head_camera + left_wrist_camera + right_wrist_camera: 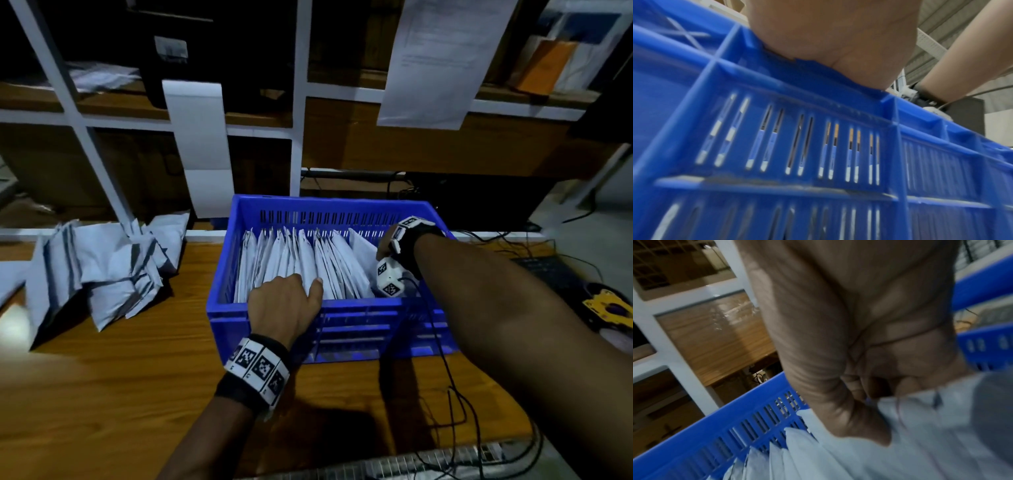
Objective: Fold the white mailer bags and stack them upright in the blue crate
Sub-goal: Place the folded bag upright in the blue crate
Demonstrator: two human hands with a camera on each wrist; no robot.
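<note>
While the blue crate [274,308] stands on the wooden table [120,394], a row of folded white mailer bags [308,263] fills it from the left wall almost to the right, the bags upright but leaning. The left hand [284,308] lies over the near rim, fingers extended against the tops of the middle bags and thumb out to the side: it presses and clasps nothing. The right hand [385,245] reaches down at the right end of the row, and the right wrist view shows its thumb [849,418] and curled fingers pinching the last bag [920,426], which sits at the crate's right end. Unfolded bags [102,267] lie in a loose heap on the table, left of the crate and apart from it.

Risks, as judged from this arrangement:
- If the left hand lifts before the last bag is seated, the leaning row may fan toward the free space at the right and close the slot.
- A thin, slick bag pushed down by its top edge may buckle or unfold.
- Dragging against its neighbour could pull that one out of line.
- Cables [445,394] trailing from the right wrist cross the near rim and could snag.
</note>
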